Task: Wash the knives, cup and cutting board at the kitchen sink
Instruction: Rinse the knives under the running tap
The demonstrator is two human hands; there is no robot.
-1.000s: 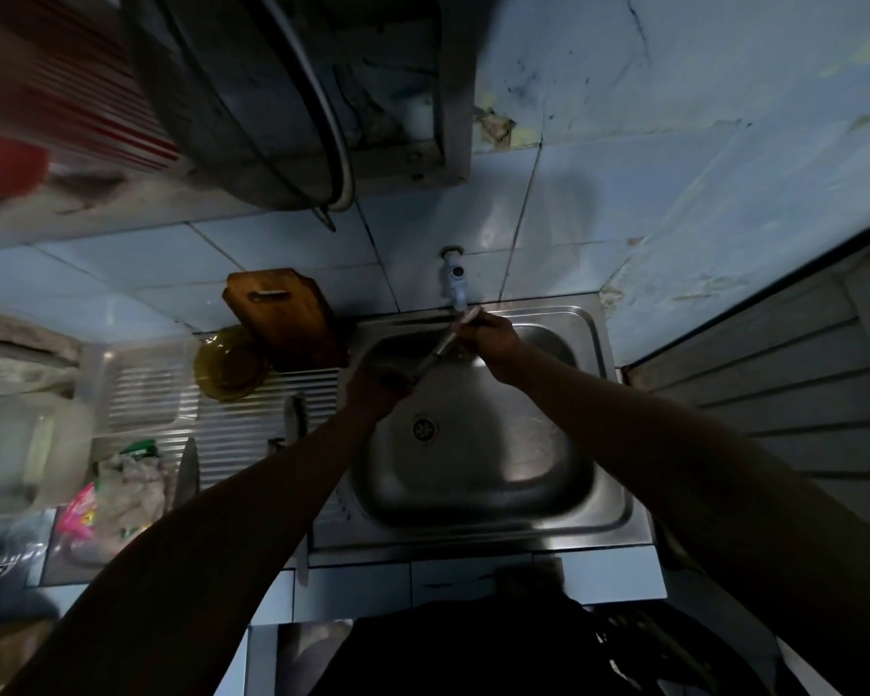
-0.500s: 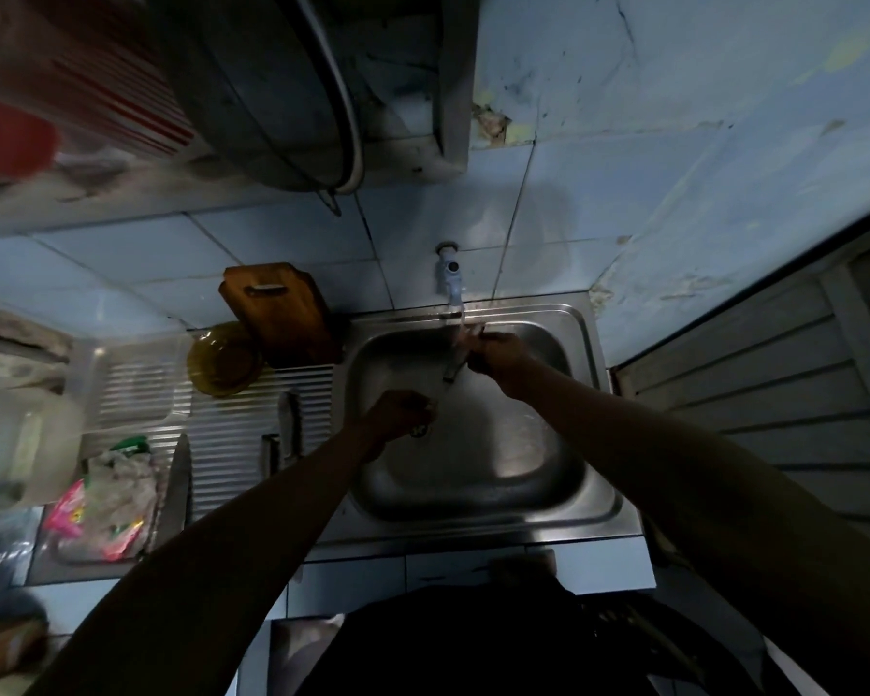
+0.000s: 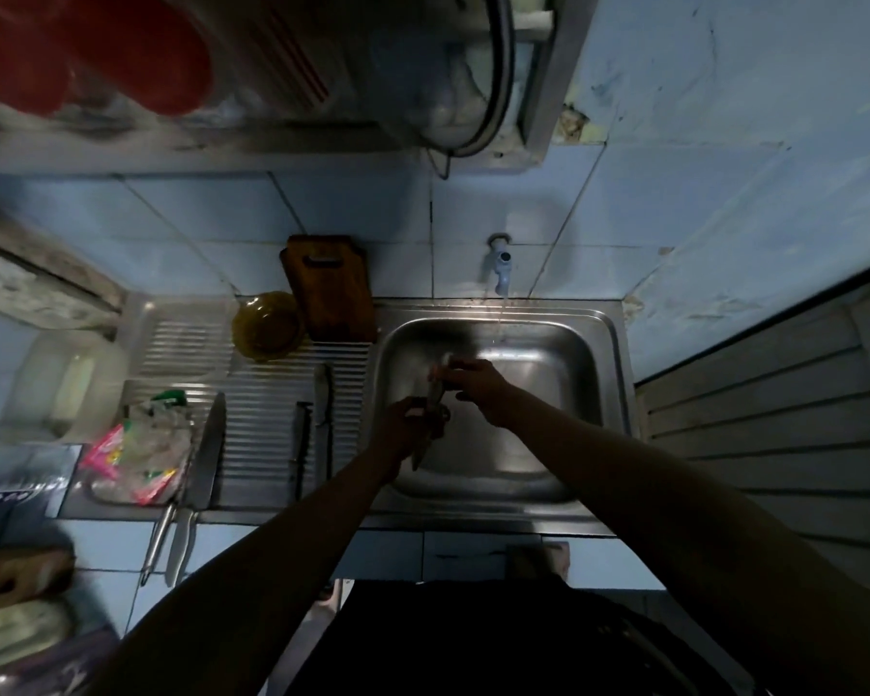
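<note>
Over the steel sink (image 3: pixel 563 339) my right hand (image 3: pixel 470 384) grips the handle end of a small knife (image 3: pixel 430 394), its blade pointing down toward me. My left hand (image 3: pixel 403 434) is curled around the blade lower down. A thin stream of water falls from the tap (image 3: pixel 501 266) into the basin behind my hands. Two knives (image 3: pixel 322 394) lie on the ribbed drainboard (image 3: pixel 262 424). A large knife (image 3: pixel 204 459) rests at its left edge. The wooden cutting board (image 3: pixel 330 286) leans on the wall tiles, beside an amber glass cup (image 3: pixel 267 326).
A tray of plastic wrappers (image 3: pixel 136 449) sits left of the drainboard, with a white plastic container (image 3: pixel 66 384) beyond it. A shelf with a pan and red items hangs overhead. A grey slatted wall stands right of the sink.
The knife has turned from slanting under the tap to pointing down toward me, lower in the basin. My left hand came back onto the blade; my right hand dropped away from the tap.
</note>
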